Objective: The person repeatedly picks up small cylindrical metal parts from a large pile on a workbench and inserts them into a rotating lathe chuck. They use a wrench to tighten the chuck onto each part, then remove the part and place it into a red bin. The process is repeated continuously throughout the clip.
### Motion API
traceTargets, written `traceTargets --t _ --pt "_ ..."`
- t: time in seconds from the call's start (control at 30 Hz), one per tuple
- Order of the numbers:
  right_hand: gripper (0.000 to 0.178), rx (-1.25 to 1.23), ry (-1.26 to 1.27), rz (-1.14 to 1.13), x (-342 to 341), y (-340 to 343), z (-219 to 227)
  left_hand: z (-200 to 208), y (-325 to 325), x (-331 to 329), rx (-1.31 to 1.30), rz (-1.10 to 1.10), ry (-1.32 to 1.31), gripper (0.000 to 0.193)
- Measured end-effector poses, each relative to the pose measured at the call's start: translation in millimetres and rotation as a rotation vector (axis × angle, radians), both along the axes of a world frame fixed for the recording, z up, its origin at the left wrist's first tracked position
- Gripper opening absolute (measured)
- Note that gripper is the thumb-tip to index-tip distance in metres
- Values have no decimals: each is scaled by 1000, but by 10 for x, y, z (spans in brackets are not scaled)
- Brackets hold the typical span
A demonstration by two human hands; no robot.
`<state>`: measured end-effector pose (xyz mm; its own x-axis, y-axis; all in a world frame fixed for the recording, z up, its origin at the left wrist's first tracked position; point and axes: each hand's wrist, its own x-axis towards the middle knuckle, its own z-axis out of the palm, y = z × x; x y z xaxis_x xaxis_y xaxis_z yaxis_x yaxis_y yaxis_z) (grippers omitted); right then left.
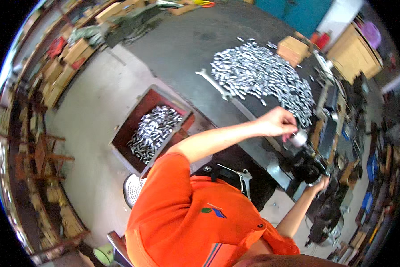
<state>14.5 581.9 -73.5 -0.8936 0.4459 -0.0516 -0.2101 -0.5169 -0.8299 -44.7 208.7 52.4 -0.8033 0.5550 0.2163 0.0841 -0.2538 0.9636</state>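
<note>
My left hand (pixel 278 123) reaches across to a small bench machine (pixel 307 165). Its thumb and fingers are pinched together beside a shiny silver cylinder (pixel 299 138) on the machine; whatever lies between the fingertips is too small to make out. On the machine's near side, my right hand (pixel 319 184) closes around a round metal part (pixel 315 180), its fingers partly hidden. Beyond my left hand, a wide heap of small shiny metal cylinders (pixel 262 73) covers part of the dark tabletop (pixel 186 40).
A red-lined box (pixel 124 129) of similar metal pieces stands left of my left arm. An open-end wrench (pixel 213 83) lies beside the heap, and another wrench (pixel 245 180) lies near my body. A cardboard box (pixel 292 50) sits behind the heap. Cluttered shelves (pixel 53 89) line the left side.
</note>
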Motion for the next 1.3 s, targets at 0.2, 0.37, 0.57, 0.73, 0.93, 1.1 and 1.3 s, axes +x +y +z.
traceTargets --t 0.2,0.37,0.57,0.73,0.93,1.1,1.3 --pt "31 187 -70 -194 697 -423 457 -81 63 89 63 152 -22 14" --pt "33 278 120 -211 756 -381 923 -156 227 206 5 445 212 12" --pt "33 357 235 -55 266 -303 1229 -119 281 269 -14 544 200 12" --pt "30 631 1 -434 -82 -437 1176 -142 327 291 -36 621 224 11" --pt "28 487 73 -289 -462 87 868 -139 329 243 -70 635 261 13" --pt "33 600 133 -416 -222 -317 1030 -29 230 274 -281 637 326 21" --pt "37 411 178 -321 -70 -195 1035 89 207 289 -584 436 200 29"
